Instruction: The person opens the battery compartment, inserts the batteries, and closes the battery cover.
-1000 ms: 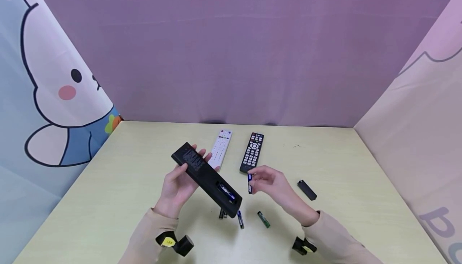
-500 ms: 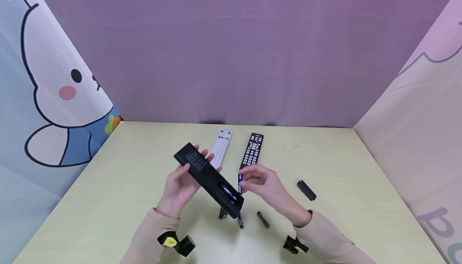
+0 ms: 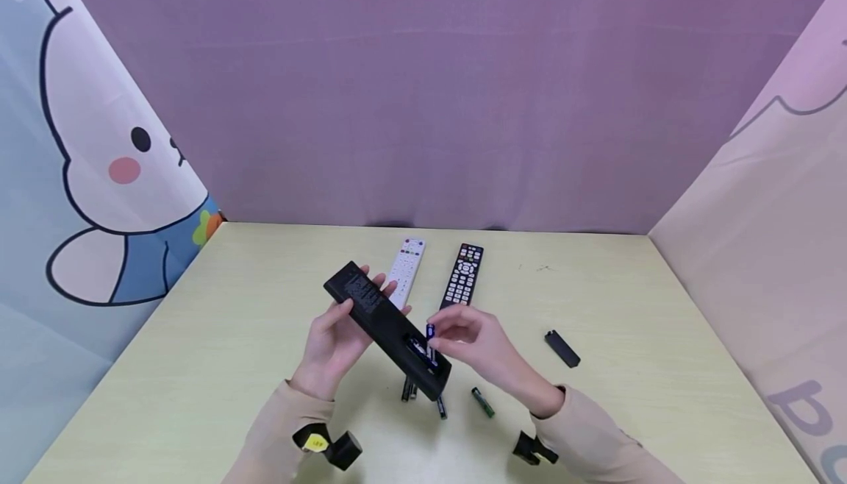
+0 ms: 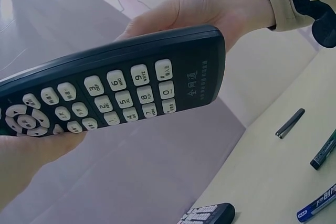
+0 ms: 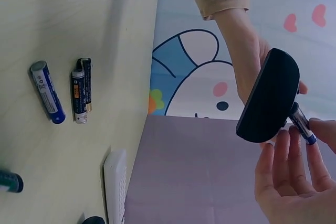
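Note:
My left hand (image 3: 331,348) holds a black remote control (image 3: 380,318) above the table, its back turned up and its keys showing in the left wrist view. One blue battery (image 3: 417,351) lies in the remote's uncovered battery compartment. Between thumb and fingertips, my right hand (image 3: 473,340) pinches a second blue battery (image 3: 431,331). That battery stands steeply tilted, its lower end at the compartment. In the right wrist view, the pinched battery (image 5: 302,124) points to the remote's black body (image 5: 270,98), which hides part of the left hand.
A white remote (image 3: 406,269) and another black remote (image 3: 463,274) lie behind the hands. The battery cover (image 3: 562,349) is at the right. Nearer lie a green battery (image 3: 483,402), a blue-and-white battery (image 5: 48,93) and two dark batteries (image 5: 80,93).
My right hand has moved left, bringing the pinched battery from beside the remote to its compartment. My left hand and the remote have shifted slightly right.

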The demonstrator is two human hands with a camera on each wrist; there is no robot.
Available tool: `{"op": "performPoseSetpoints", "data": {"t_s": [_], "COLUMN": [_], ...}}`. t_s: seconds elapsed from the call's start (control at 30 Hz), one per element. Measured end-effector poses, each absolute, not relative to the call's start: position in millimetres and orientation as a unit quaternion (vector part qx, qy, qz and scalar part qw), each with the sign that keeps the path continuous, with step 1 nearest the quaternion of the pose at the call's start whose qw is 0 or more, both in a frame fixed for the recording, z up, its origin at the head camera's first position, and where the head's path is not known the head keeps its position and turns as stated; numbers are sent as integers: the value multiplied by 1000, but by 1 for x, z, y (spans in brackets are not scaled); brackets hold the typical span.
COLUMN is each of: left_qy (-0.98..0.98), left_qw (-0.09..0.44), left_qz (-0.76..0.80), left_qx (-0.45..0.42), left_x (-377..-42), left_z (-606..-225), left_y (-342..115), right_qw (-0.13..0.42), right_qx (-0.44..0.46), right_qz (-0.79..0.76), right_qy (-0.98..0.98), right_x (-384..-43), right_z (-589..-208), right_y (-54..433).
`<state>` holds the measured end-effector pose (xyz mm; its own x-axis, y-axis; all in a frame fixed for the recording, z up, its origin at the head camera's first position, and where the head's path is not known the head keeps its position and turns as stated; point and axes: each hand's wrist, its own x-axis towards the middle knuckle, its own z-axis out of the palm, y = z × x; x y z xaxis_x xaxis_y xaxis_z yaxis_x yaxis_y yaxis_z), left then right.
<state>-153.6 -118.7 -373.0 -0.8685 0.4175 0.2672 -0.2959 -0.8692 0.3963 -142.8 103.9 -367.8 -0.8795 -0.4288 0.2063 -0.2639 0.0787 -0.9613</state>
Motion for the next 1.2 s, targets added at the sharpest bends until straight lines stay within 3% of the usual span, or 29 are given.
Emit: {"op": "performPoseSetpoints", "data": {"t_s": [0.67, 0.9, 1.2], "left_qy": [179, 174, 172], "left_qw": [182, 180, 180], "left_qz": [951, 953, 951], "left_qx": [173, 168, 182], "left_x": [-154, -153, -154], "left_z": [-372, -372, -372], "left_y": [-116, -118, -119], "right_qw": [58, 39, 64], "right_qx": [-277, -321, -386], "right_qz": [-599, -588, -520], "right_qy": [749, 741, 759], "right_x": [-141, -140, -134], "right_z": [-368, -373, -377], "right_y": [99, 99, 102]}}
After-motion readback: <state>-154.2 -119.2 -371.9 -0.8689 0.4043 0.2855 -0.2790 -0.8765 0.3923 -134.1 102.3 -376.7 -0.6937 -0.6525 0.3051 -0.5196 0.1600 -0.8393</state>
